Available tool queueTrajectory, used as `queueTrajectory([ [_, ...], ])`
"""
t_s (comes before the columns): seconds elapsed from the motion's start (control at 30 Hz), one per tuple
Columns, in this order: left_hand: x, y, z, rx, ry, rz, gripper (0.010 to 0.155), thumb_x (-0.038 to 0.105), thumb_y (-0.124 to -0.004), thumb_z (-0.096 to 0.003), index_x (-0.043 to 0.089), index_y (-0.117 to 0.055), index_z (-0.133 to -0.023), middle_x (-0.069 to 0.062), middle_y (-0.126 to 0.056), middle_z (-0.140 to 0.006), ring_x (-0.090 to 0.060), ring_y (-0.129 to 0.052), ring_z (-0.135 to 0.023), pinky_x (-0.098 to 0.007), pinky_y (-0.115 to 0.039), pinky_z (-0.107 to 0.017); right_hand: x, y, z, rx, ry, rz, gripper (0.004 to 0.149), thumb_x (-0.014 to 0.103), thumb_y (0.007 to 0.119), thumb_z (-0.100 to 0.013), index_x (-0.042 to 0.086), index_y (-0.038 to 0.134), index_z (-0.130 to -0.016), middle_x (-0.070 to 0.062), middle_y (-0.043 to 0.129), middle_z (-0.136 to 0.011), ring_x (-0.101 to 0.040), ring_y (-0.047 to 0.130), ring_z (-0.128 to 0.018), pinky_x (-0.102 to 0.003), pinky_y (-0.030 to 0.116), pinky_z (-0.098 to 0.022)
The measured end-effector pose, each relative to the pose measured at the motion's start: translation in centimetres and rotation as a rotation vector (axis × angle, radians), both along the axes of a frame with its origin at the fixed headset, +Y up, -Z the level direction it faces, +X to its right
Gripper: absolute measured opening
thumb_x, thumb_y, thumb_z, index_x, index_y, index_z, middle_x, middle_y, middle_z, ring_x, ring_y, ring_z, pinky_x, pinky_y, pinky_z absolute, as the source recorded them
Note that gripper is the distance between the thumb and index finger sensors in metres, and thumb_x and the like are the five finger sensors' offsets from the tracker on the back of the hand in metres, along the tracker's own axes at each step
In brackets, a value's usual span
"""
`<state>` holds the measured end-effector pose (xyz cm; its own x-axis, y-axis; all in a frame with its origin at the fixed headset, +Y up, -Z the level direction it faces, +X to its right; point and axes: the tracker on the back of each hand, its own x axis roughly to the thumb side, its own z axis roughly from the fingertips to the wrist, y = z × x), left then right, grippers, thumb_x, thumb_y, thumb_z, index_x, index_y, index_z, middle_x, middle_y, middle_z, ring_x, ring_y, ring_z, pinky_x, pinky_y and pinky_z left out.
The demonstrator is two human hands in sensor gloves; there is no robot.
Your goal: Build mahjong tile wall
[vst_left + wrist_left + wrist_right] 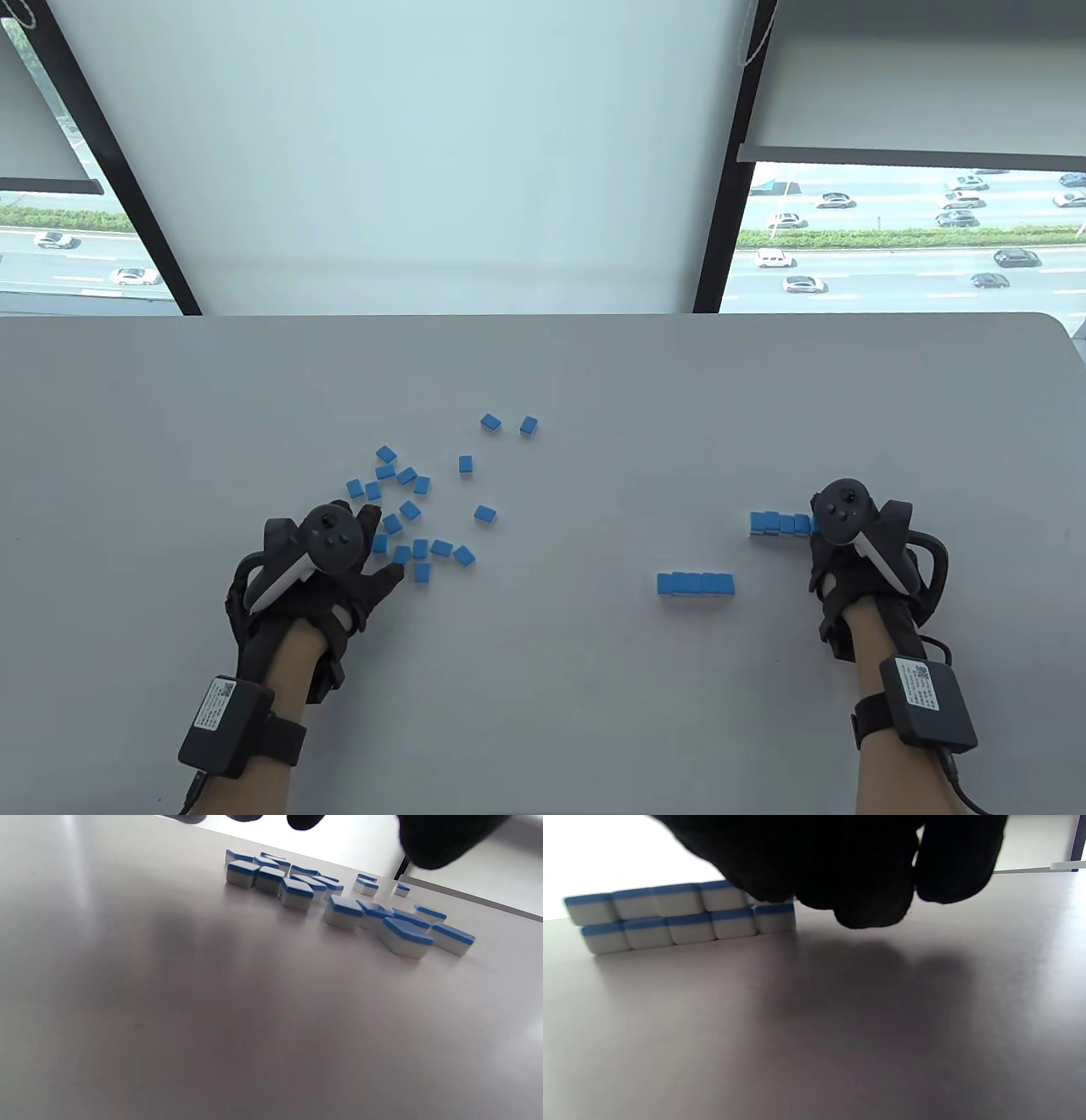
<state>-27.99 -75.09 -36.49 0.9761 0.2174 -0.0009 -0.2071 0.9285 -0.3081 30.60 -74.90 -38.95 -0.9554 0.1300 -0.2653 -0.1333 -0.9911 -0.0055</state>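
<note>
The right hand (848,543) sits at the right end of a two-layer wall of tiles (779,524), its gloved fingers (869,895) curled down over the top layer's last tile; whether they pinch that tile or merely touch it cannot be told, since the glove hides the contact. In the right wrist view the wall (678,918) shows five tiles in the lower row and four visible in the upper (blue backs up, white bodies below). A separate single row of tiles (695,584) lies near the wall, toward the person and to its left, apart from it. The left hand (339,569) rests at the near edge of the loose tiles (416,509), fingers spread and fairly straight, the fingertips (399,570) just beside the nearest tiles and gripping none. In the left wrist view the fingertips (441,840) hang above the scatter of tiles (343,910). The loose tiles lie face down on the grey table (543,696), left of centre, with two outliers (509,423) farther back. Behind the table stands a window with blinds (424,153).
</note>
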Motion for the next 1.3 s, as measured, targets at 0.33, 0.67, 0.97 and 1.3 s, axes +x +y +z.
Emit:
queueTrajectory([
  [0.33, 0.1, 0.0, 0.0, 0.002, -0.008, 0.001, 0.084, 0.068, -0.065, -0.0432, 0.032, -0.032, -0.112, -0.007, -0.027, -0.12, -0.048, -0.033, -0.106, -0.076, -0.024, -0.065, 0.1, 0.0, 0.2, 0.021, 0.012, -0.026, 0.058, 0.031, 0.084, -0.044, 0.027, 0.065, -0.098, -0.002, 0.082, -0.085, -0.025, 0.096, -0.055, -0.05, 0.079, -0.055],
  [0.67, -0.2, 0.5, -0.1, 0.027, -0.001, 0.029, 0.084, 0.068, -0.065, -0.0428, 0.032, -0.034, -0.112, -0.007, -0.028, -0.12, -0.048, -0.033, -0.107, -0.075, -0.025, -0.065, -0.9, 2.5, 1.3, 0.047, 0.0, -0.019, 0.061, 0.046, 0.079, -0.044, 0.022, 0.068, -0.098, -0.007, 0.083, -0.09, -0.034, 0.098, -0.066, -0.054, 0.078, -0.055],
  [0.97, 0.1, 1.0, -0.1, 0.073, -0.023, 0.051, 0.083, 0.067, -0.066, -0.0425, 0.032, -0.037, -0.112, -0.007, -0.032, -0.119, -0.047, -0.036, -0.107, -0.075, -0.027, -0.066, -6.4, 6.0, 2.4, -0.015, 0.086, 0.031, 0.06, 0.053, 0.075, -0.044, 0.026, 0.071, -0.098, -0.002, 0.082, -0.098, -0.034, 0.091, -0.084, -0.056, 0.071, -0.063],
  [1.3, 0.4, 0.6, -0.7, 0.09, -0.037, 0.038, 0.081, 0.066, -0.066, -0.0421, 0.031, -0.043, -0.111, -0.009, -0.038, -0.119, -0.046, -0.043, -0.106, -0.075, -0.032, -0.067, -9.7, 3.9, 4.3, -0.043, 0.132, -0.003, 0.069, 0.061, 0.072, -0.044, 0.032, 0.058, -0.105, 0.002, 0.064, -0.112, -0.033, 0.061, -0.103, -0.062, 0.043, -0.073],
])
